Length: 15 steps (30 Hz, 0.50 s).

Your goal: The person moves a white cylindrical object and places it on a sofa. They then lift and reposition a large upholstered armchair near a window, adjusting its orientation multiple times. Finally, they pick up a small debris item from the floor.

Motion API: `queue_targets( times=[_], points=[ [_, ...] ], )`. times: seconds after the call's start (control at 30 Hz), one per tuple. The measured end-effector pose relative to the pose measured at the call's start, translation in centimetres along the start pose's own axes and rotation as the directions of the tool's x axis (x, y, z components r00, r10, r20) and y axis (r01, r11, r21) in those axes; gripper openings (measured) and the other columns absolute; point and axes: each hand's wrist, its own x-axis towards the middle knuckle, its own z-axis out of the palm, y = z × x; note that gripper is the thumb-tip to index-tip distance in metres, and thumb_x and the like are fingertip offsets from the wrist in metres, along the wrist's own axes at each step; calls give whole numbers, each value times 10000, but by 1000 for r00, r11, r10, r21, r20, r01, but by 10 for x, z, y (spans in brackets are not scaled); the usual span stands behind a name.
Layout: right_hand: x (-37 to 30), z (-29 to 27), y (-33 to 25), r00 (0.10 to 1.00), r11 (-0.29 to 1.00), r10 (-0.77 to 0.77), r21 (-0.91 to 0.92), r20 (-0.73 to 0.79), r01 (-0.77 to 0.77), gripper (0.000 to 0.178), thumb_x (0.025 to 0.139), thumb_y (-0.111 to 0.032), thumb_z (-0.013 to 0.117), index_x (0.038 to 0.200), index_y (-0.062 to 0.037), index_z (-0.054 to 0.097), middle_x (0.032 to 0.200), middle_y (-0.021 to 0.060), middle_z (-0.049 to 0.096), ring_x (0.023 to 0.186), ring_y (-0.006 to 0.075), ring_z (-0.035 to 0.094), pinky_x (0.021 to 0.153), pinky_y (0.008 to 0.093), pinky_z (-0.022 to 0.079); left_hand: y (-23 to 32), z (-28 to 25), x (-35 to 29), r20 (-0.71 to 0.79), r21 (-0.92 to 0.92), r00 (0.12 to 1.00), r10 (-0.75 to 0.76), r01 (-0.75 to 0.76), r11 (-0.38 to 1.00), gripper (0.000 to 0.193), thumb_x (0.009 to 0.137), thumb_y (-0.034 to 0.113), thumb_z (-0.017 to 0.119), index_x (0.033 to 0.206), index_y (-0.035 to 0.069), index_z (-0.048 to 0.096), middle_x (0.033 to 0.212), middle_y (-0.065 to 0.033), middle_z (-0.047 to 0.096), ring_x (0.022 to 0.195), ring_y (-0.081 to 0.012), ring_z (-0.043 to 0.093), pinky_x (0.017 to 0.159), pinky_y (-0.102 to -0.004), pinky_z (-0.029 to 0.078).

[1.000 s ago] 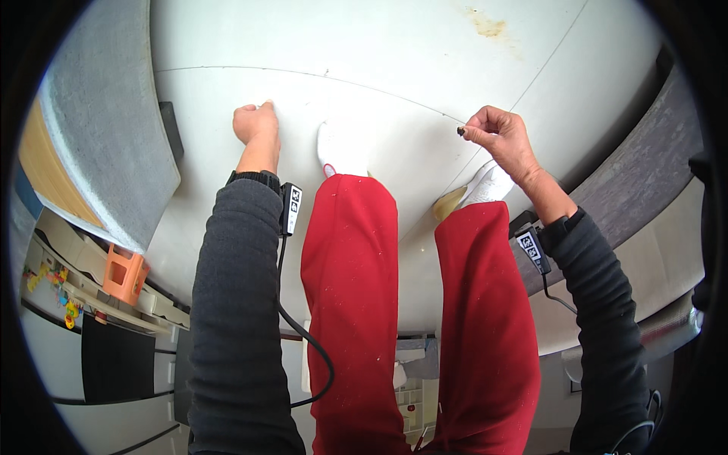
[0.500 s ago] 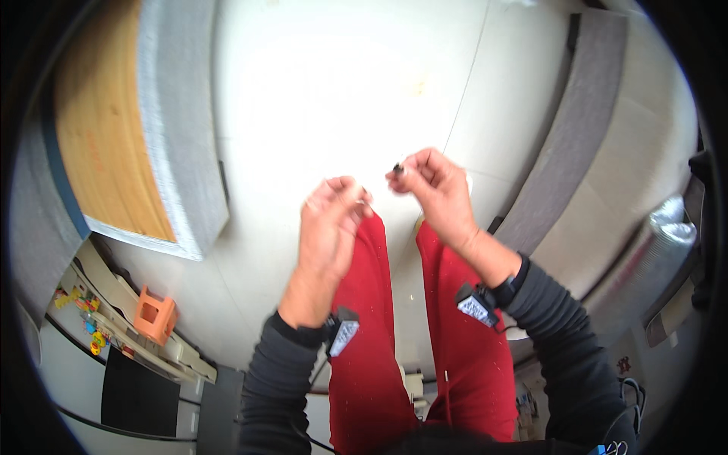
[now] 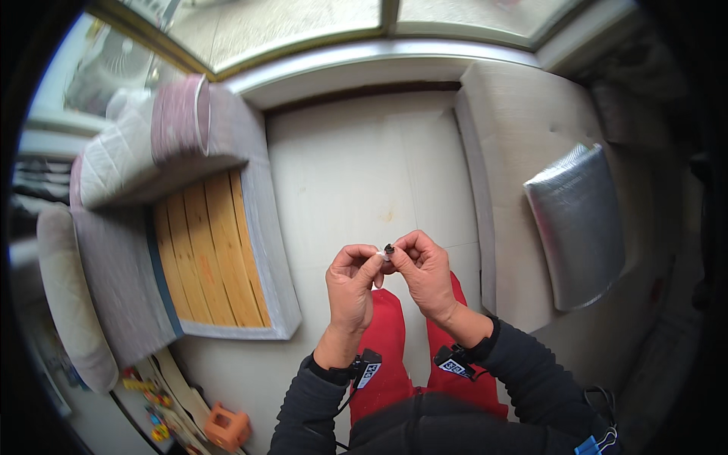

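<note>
In front of my red trousers, my two hands meet at the fingertips. My right hand pinches a small dark object, too small to name. My left hand is closed in a pinch on a small white piece right beside the dark object. Whether the two small things are joined cannot be made out. Black bands with small devices sit on both wrists.
On the left stands a grey sofa frame with bare wooden slats and cushions leaning on it. A beige sofa at right bears a silvery folded sheet. An orange stool stands lower left; glass windows lie ahead.
My hands, apart before, have come together at the fingertips. The view has tilted up, bringing the windows and more of both sofas into sight.
</note>
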Motion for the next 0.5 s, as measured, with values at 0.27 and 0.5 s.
queue_targets(
  times=[0.27, 0.5],
  points=[
    [-89, 6, -94, 972, 978, -209, -9, -107, 210, 96, 882, -65, 550, 840, -2, 490, 746, 50, 600, 699, 98, 607, 651, 229, 512, 43, 87, -70, 241, 166, 967, 85, -127, 978, 96, 805, -4, 625, 871, 33, 566, 757, -22, 578, 564, -71, 493, 466, -188, 377],
    [-167, -36, -131, 922, 933, -361, -59, -137, 356, 92, 872, -47, 552, 830, 6, 488, 732, 38, 590, 687, 77, 598, 611, 220, 517, 25, 143, -144, 430, 281, 882, 191, -332, 900, 209, 818, -9, 609, 1014, 48, 562, 793, -3, 539, 592, -51, 479, 443, -182, 371]
  ],
)
